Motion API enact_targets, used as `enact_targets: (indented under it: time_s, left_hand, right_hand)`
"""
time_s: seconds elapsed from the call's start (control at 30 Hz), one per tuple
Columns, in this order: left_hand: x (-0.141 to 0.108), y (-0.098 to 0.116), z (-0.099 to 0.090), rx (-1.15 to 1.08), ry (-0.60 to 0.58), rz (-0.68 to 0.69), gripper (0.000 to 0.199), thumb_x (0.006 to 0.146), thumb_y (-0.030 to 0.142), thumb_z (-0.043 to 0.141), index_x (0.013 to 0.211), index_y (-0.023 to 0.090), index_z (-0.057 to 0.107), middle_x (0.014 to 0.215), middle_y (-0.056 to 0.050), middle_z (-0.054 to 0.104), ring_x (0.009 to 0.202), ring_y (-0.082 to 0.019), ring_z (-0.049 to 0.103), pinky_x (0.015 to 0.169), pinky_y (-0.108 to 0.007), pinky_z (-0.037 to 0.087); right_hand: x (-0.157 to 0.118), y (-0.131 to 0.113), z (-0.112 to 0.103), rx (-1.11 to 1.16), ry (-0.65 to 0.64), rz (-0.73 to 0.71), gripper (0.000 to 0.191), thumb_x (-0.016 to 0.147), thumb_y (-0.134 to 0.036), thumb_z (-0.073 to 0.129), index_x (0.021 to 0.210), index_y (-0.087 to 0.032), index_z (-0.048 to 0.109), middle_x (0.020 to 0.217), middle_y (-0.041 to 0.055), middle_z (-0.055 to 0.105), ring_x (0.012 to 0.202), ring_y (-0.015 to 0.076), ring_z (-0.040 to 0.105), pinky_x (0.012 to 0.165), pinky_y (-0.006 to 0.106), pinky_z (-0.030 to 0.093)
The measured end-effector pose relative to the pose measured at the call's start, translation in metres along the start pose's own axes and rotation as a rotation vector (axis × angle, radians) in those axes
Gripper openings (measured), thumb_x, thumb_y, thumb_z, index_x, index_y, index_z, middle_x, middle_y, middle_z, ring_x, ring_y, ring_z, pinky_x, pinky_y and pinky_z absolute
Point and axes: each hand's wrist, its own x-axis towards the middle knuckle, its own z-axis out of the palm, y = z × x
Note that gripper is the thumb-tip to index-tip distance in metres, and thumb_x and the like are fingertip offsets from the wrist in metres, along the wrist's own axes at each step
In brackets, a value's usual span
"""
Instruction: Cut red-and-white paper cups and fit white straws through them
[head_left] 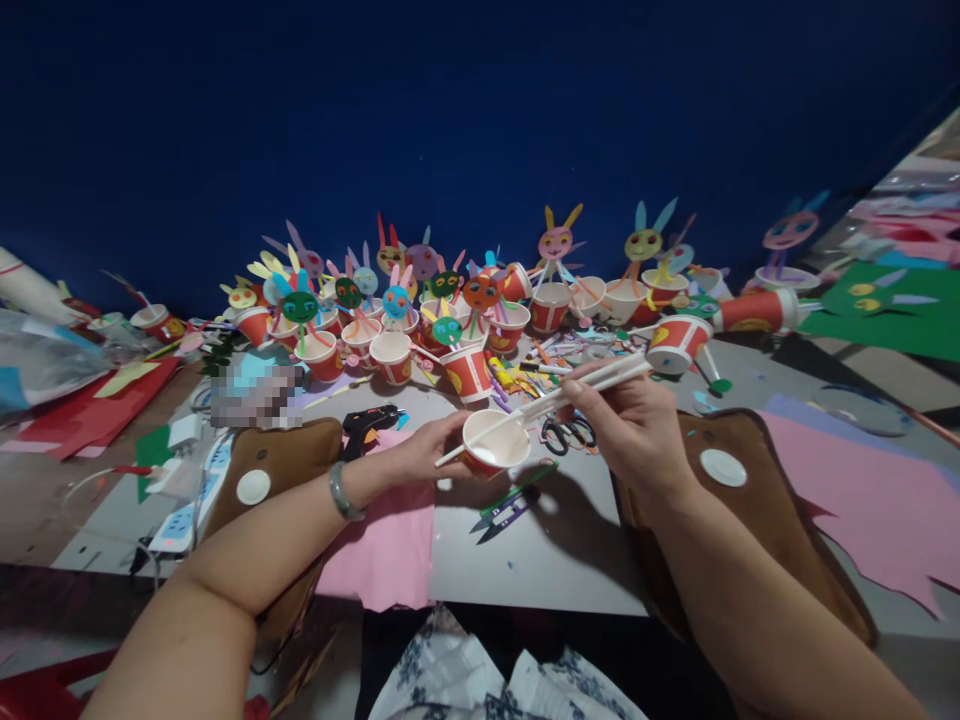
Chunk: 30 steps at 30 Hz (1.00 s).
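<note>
My left hand [429, 450] grips a small red-and-white paper cup [498, 448] at its left side, with the open mouth tilted toward me. Closed around thin white sticks [546, 400], my right hand [637, 425] is to the right of the cup. One stick crosses the cup, and a white stick end pokes out at its lower left. Below the cup lie thread snips [504, 515]. A pair of scissors [568, 436] rests behind, partly hidden by my right hand. A black glue gun [371, 424] lies to the left, above my left forearm.
Several paper cups with coloured rabbit faces [397, 300] crowd the back of the table. Brown pads [270, 465] lie on both sides, beside pink paper [390, 560]. A power strip [196, 500] with cables is at the left. Green paper [907, 315] lies at the right.
</note>
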Motion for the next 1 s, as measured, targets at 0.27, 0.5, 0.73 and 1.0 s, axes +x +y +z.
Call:
enact_targets:
  time_s: [0.27, 0.5, 0.73, 1.0]
  left_hand:
    - [0.000, -0.002, -0.016, 0.034, -0.209, 0.039, 0.074, 0.075, 0.028, 0.081, 0.143, 0.019, 0.053, 0.133, -0.015, 0.063, 0.119, -0.029, 0.061, 0.103, -0.039, 0.049]
    - [0.005, 0.004, -0.035, -0.064, 0.000, -0.181, 0.037, 0.089, 0.030, 0.064, 0.122, 0.016, 0.071, 0.130, -0.014, 0.069, 0.118, -0.026, 0.064, 0.099, -0.036, 0.050]
    - [-0.003, 0.011, -0.008, -0.114, -0.116, -0.048, 0.026, 0.089, 0.034, 0.068, 0.108, 0.019, 0.078, 0.122, -0.012, 0.073, 0.113, -0.024, 0.066, 0.097, -0.033, 0.049]
    - [-0.005, 0.019, 0.003, -0.276, -0.140, -0.302, 0.024, 0.079, 0.034, 0.073, 0.093, 0.014, 0.077, 0.088, -0.006, 0.071, 0.078, -0.016, 0.062, 0.074, -0.027, 0.046]
  right_hand:
    - [-0.001, 0.002, 0.006, -0.014, -0.171, 0.015, 0.030, 0.090, -0.049, 0.069, 0.084, -0.019, 0.065, 0.070, 0.0014, 0.066, 0.055, 0.0141, 0.064, 0.051, 0.026, 0.055]
    - [-0.009, 0.007, 0.015, 0.046, -0.321, 0.090, 0.036, 0.091, -0.052, 0.066, 0.085, -0.017, 0.066, 0.081, 0.0044, 0.065, 0.062, 0.0146, 0.067, 0.057, 0.027, 0.058]
    - [-0.013, 0.000, 0.023, 0.176, -0.425, 0.155, 0.033, 0.090, -0.049, 0.068, 0.086, -0.016, 0.066, 0.075, 0.0032, 0.066, 0.060, 0.0139, 0.067, 0.056, 0.026, 0.057]
    - [-0.012, 0.006, 0.023, 0.214, -0.425, 0.242, 0.032, 0.088, -0.048, 0.071, 0.087, -0.017, 0.064, 0.068, 0.0010, 0.066, 0.057, 0.0137, 0.067, 0.055, 0.025, 0.054]
